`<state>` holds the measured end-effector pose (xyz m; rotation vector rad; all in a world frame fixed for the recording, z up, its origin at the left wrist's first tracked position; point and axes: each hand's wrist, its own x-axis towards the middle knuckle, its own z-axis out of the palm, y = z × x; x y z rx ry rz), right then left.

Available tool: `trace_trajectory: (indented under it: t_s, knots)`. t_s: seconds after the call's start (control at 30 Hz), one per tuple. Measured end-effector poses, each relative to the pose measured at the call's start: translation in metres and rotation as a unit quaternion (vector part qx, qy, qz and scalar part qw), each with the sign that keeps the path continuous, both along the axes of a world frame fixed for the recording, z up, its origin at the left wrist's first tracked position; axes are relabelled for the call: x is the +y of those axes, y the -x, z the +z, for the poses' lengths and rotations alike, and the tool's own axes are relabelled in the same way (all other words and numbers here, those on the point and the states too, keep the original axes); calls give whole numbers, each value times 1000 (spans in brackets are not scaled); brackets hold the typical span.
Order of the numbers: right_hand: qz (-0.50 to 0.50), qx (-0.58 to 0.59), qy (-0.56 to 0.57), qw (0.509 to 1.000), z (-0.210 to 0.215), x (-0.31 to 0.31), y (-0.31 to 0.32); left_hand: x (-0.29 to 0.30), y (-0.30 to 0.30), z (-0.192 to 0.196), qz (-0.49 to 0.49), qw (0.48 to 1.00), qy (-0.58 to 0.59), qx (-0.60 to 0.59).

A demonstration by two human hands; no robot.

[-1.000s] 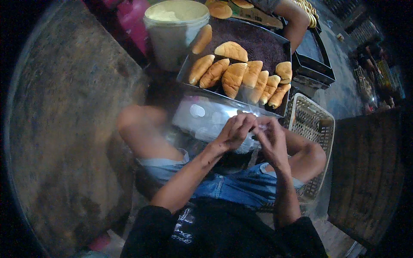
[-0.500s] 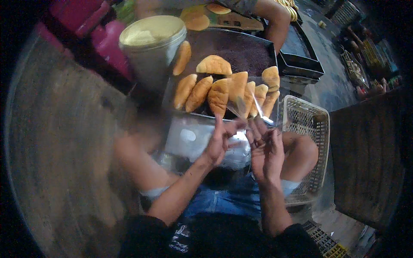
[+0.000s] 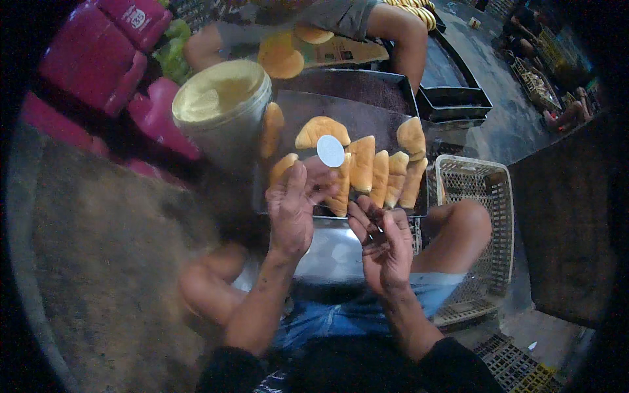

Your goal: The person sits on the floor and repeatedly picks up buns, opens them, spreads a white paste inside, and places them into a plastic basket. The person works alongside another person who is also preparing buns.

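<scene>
Left hand [image 3: 293, 209] pinches a small, thin, pale round disc [image 3: 330, 150] at its fingertips, raised over the near edge of the dark tray [image 3: 367, 111] of golden half-moon pastries [image 3: 362, 164]. Right hand [image 3: 386, 245] just beside it, fingers loosely curled, holding nothing. White mesh basket [image 3: 488, 196] sits off the tray's right edge.

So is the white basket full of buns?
No, the white basket beside the person's knee shows only its bare mesh, while the buns lie on the dark tray in front of the hands.
</scene>
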<state>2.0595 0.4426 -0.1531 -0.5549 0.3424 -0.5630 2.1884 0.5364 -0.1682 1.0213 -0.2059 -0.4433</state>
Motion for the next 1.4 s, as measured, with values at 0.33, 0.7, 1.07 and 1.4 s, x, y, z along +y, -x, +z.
trace_trajectory:
  t_s: [0.33,0.7,1.07,1.4]
  knots:
    - [71,156,269,948,33,-52,-33,8,-52,37,229,933,-251,-115]
    - [217,270,882,319,-139,-162,-240,69,-147,41,423,903,26,-70]
    - [49,408,810,419,-28,-262,-179,82,-149,-2,352,920,-55,-161]
    - [-51,386,753,530,-19,-253,-112,72,-157,-85,347,843,-321,-258]
